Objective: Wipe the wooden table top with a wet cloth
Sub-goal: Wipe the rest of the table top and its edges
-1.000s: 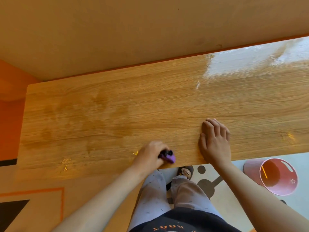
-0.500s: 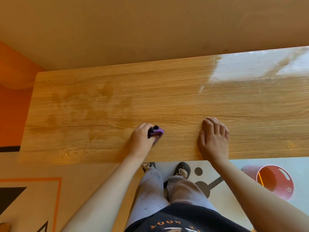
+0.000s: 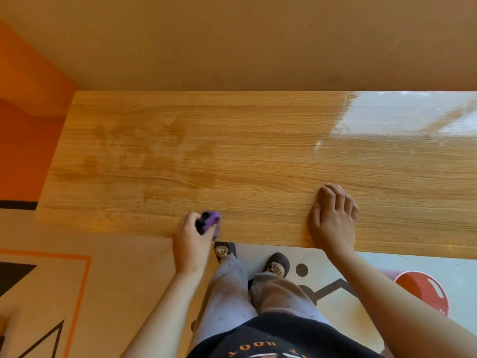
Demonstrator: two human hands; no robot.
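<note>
A long wooden table top (image 3: 258,156) runs across the view, with darker damp patches on its left half and a bright glare at its far right. My left hand (image 3: 192,236) grips a small bunched purple cloth (image 3: 210,220) and holds it against the wood at the table's near edge. To the right, my right hand (image 3: 333,218) lies flat on the table with fingers straight, close to the near edge.
A red bucket (image 3: 423,293) stands on the floor at the lower right, partly hidden by my right arm. My legs and slippers (image 3: 276,267) are just below the table's near edge. A tan wall rises behind the table, an orange wall at the left.
My left hand pushed the cloth away from the near edge, then drew it back to the edge. My right hand stayed flat in the same spot. The view shifted slightly.
</note>
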